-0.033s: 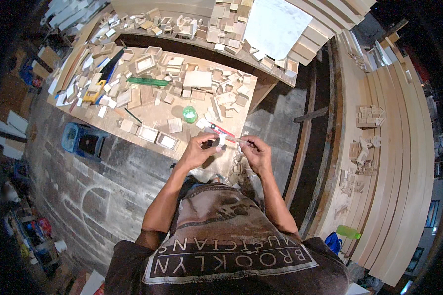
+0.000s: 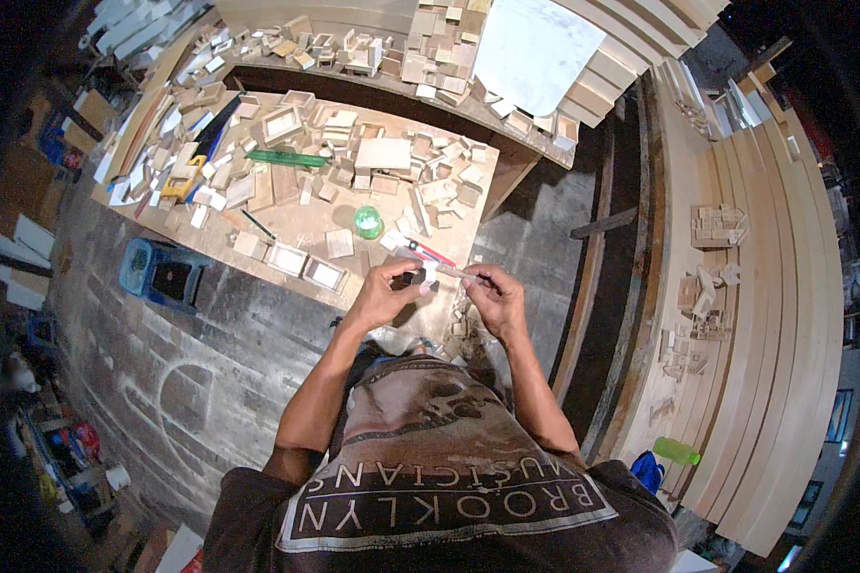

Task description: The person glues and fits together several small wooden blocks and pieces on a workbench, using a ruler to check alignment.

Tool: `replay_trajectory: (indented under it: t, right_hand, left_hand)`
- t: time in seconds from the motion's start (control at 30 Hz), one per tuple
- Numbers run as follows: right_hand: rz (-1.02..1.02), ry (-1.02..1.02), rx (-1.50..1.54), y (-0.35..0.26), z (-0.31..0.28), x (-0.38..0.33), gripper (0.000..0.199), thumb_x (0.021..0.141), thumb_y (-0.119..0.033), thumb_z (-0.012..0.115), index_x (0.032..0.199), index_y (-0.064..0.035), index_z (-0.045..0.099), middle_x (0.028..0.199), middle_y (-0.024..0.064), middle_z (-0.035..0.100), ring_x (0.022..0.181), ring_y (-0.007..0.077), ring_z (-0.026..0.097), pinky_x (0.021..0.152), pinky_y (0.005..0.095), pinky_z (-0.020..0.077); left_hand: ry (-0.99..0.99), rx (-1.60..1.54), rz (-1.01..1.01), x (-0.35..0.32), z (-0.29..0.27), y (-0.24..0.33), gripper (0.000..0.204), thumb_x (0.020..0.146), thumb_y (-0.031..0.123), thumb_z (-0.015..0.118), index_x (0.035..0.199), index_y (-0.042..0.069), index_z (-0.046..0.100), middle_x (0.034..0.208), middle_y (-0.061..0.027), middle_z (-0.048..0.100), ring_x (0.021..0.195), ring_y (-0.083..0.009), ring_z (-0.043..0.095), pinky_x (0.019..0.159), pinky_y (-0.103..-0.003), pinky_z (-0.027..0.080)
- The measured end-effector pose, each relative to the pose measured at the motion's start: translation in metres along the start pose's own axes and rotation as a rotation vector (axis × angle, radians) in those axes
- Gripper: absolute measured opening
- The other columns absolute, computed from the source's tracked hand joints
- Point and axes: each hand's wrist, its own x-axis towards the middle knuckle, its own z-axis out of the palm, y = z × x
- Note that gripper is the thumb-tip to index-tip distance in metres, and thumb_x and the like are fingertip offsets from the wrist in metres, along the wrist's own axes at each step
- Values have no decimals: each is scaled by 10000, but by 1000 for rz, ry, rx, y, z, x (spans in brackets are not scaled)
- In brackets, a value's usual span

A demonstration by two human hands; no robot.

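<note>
The left hand (image 2: 380, 294) curled shut around a small dark piece (image 2: 413, 279), while the right hand (image 2: 495, 298) beside it pinched a thin stick (image 2: 457, 273) above the worktop (image 2: 301, 222).

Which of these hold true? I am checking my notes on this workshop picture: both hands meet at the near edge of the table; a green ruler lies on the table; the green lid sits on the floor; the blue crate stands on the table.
1. Left hand and right hand meet at the near edge of the table. True; what they hold is too small to tell.
2. A green ruler lies on the table. True.
3. The green lid sits on the floor. False: it sits on the table among wood blocks.
4. The blue crate stands on the table. False: it stands on the floor beside it.
</note>
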Motion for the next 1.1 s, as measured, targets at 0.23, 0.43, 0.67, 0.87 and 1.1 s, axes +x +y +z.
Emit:
replay_trajectory:
  t: [0.23, 0.43, 0.67, 0.87, 1.1]
  right_hand:
    - [17, 14, 93, -16, -1, -9, 173, 915, -32, 720, 1086, -7, 710, 1013, 55, 704, 892, 102, 653, 780, 252, 556]
    - [-73, -20, -35, -17, -4, -16, 175, 905, -13, 720, 1079, 7, 711, 1024, 76, 714, 894, 109, 656, 773, 250, 550]
    - [-91, 19, -72, -21, -1, -16, 162, 910, 14, 710, 1071, 36, 706, 1004, 71, 702, 874, 95, 644, 767, 232, 535]
    - [-2, 22, 64, -20, 6, -22, 181, 886, -32, 733, 1063, 2, 712, 983, 79, 717, 902, 113, 664, 782, 260, 561]
    - [-44, 22, -36, -8, 3, -18, 163, 871, -13, 725, 1034, -2, 730, 987, 76, 722, 880, 111, 668, 759, 256, 563]
  left_hand:
    - [67, 66, 124, -7, 9, 9, 376, 826, 102, 813, 1168, -18, 710, 1117, -83, 719, 1017, -131, 639, 914, -300, 502]
    - [181, 122, 157, -7, 13, -1, 391, 800, 112, 840, 1152, -11, 718, 1114, -95, 728, 1020, -152, 659, 923, -308, 511]
    - [247, 155, 217, -7, 14, -3, 400, 772, 120, 866, 1128, 4, 727, 1113, -107, 724, 1024, -179, 669, 914, -320, 522]
    - [259, 137, 218, -8, 11, -7, 409, 767, 121, 872, 1132, 6, 727, 1134, -90, 727, 1013, -157, 668, 892, -314, 523]
    - [263, 89, 167, -12, 8, -11, 408, 774, 128, 871, 1127, -15, 726, 1108, -114, 724, 999, -167, 666, 889, -312, 528]
